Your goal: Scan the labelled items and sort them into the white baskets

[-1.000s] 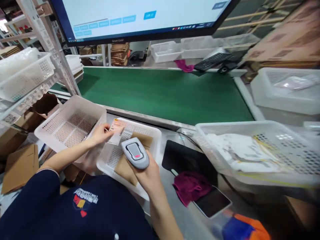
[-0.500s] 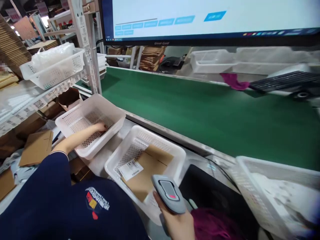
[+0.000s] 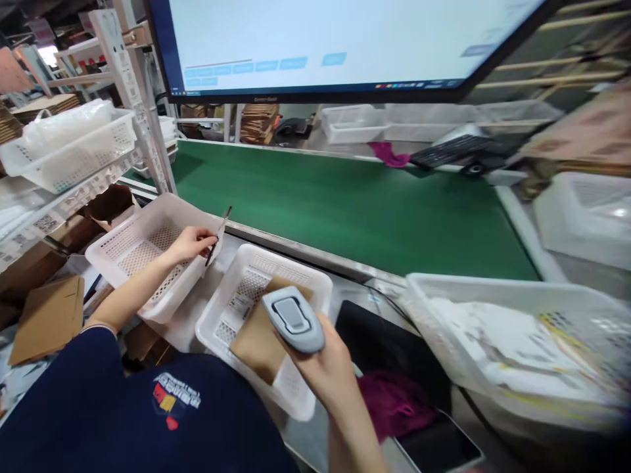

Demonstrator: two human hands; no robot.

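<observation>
My left hand (image 3: 194,243) is closed on a thin flat item (image 3: 224,220) with a dark edge and a pale side, seen nearly edge-on, so its kind is unclear. It is held tilted over the right wall of the left white basket (image 3: 162,305). My right hand (image 3: 328,361) is wrapped around a grey handheld barcode scanner (image 3: 294,318). The scanner is above the middle white basket (image 3: 323,282), hiding part of a flat brown cardboard mailer (image 3: 259,345) inside. A white label on the mailer is partly visible.
A green conveyor belt (image 3: 345,203) runs behind the baskets, below a large monitor (image 3: 320,39). To the right stands a white basket (image 3: 434,282) of white packages. A purple cloth (image 3: 394,404) and a phone-like device (image 3: 441,443) lie near my right forearm. Shelving (image 3: 133,92) rises at left.
My left hand has risen from inside the left basket, bringing out the thin flat item. My right hand has moved the scanner up and left over the middle basket. The view has turned right.
</observation>
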